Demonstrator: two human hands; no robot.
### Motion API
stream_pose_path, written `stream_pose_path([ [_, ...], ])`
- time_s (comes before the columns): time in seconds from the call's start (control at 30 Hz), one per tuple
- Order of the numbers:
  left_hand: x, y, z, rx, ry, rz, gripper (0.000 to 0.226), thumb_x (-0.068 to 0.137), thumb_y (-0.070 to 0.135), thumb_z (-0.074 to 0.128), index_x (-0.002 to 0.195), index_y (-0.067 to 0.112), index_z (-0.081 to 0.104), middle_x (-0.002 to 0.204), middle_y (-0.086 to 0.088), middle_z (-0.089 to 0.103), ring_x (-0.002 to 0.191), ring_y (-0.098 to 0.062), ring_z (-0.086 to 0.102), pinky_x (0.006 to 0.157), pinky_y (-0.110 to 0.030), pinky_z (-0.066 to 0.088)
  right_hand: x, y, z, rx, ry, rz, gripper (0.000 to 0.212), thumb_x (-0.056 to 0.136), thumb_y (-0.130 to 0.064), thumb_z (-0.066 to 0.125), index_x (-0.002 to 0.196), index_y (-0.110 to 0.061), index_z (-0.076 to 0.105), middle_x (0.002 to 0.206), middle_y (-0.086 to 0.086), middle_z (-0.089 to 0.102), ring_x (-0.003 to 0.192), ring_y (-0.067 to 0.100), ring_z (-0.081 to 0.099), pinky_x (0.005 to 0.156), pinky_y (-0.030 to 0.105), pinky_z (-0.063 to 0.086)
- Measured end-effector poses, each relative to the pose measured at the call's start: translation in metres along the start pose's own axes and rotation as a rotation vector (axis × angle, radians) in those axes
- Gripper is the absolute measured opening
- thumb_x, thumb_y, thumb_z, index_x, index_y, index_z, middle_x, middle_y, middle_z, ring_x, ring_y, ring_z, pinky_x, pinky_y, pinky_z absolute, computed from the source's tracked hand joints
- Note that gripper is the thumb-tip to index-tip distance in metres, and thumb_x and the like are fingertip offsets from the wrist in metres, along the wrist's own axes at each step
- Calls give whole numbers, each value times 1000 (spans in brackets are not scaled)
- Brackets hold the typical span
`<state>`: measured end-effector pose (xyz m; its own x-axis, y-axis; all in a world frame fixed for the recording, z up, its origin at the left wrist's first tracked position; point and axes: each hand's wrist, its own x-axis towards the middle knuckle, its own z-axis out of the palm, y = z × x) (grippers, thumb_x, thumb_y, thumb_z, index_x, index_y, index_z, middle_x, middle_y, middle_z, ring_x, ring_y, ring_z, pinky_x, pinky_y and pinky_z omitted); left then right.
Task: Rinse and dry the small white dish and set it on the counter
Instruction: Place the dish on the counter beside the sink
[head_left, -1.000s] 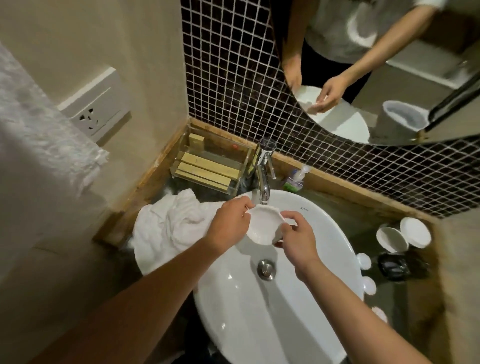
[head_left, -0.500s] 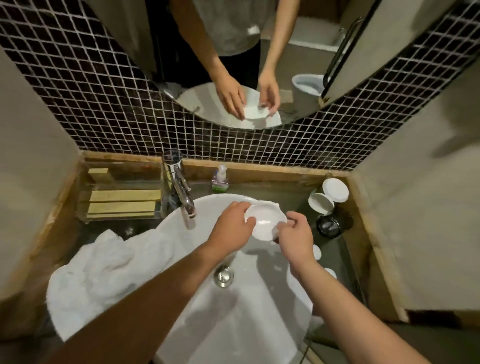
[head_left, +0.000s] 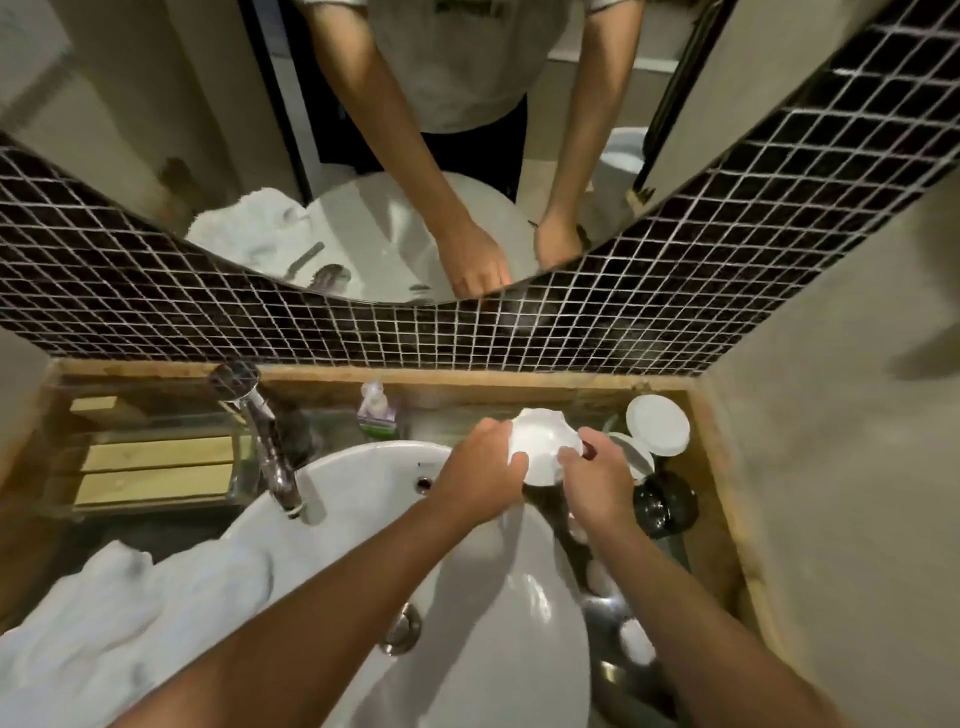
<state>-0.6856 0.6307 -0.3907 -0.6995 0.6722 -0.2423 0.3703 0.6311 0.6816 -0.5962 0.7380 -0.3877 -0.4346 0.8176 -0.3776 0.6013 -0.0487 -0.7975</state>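
Above the far right edge of the white basin, just short of the counter, both hands hold the small white dish. Her left hand curls its fingers around the near left rim, thumb on the inside; the right hand pinches the right rim. A white towel lies crumpled left of the basin, under the chrome tap. Two white lids sit against the back corner.

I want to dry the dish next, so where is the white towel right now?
In the head view, the crumpled white cloth towel lies on the counter at lower left, against the left rim of the round white ceramic basin, below the chrome tap.
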Motion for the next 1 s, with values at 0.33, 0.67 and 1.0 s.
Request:
stream_pose_path([
  [0.33,38,-9,25,50,-86,-63,32,95,31,46,123,18,55,121,-3,53,106,-20,55,94,-36,46,55,19,12,46,-95,140,31,93,-14,60,123,-14,60,114,10,63,98,23,60,75,33,48],
  [0.67,49,-17,41,170,-67,-137,48,97,32,44,139,10,45,137,-11,51,122,-27,50,102,-36,39,72,26,23,33,-138,207,29,92,-16,62,121,-16,60,106,6,66,96,22,61,62,26,42],
  [1.0,56,-23,46,184,-81,-149,49,96,31,44,140,9,46,142,-10,49,125,-27,50,104,-35,39,75,36,25,89,-148,223,19,91,-20,64,105,-29,55,100,-5,62,86,8,56,61,21,39],
])
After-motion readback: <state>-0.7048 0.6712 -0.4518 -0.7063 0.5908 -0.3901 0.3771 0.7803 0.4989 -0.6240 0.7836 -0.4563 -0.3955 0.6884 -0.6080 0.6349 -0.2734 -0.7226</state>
